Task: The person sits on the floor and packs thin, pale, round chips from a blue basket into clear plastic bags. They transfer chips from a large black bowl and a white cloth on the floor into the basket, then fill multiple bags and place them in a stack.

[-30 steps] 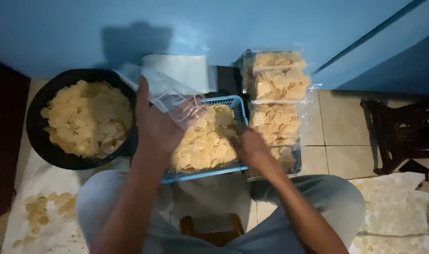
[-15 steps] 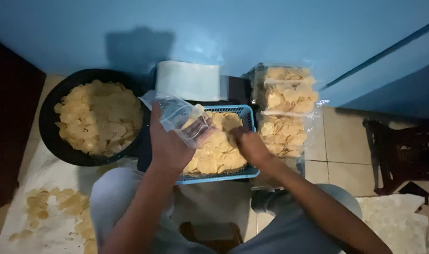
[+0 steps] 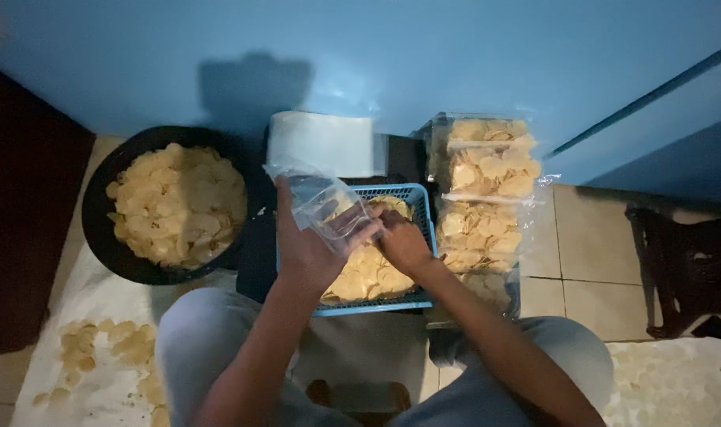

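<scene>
Both hands (image 3: 309, 253) (image 3: 404, 243) hold a clear plastic bag (image 3: 322, 202) over the chip-filled blue basket (image 3: 418, 207)

The chips (image 3: 368, 273) were pale yellow in a light-blue basket (image 3: 418, 207). The bowl (image 3: 100, 237) was black, the bag (image 3: 322, 207) clear, the wall (image 3: 392, 55) blue, the trousers (image 3: 210, 340) grey, and the floor tiles (image 3: 590, 245) beige.

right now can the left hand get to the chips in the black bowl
Probably yes, though not freely: the left hand holds a clear plastic bag, so it is occupied. The black bowl sits open just to its left, with nothing between them.
</scene>
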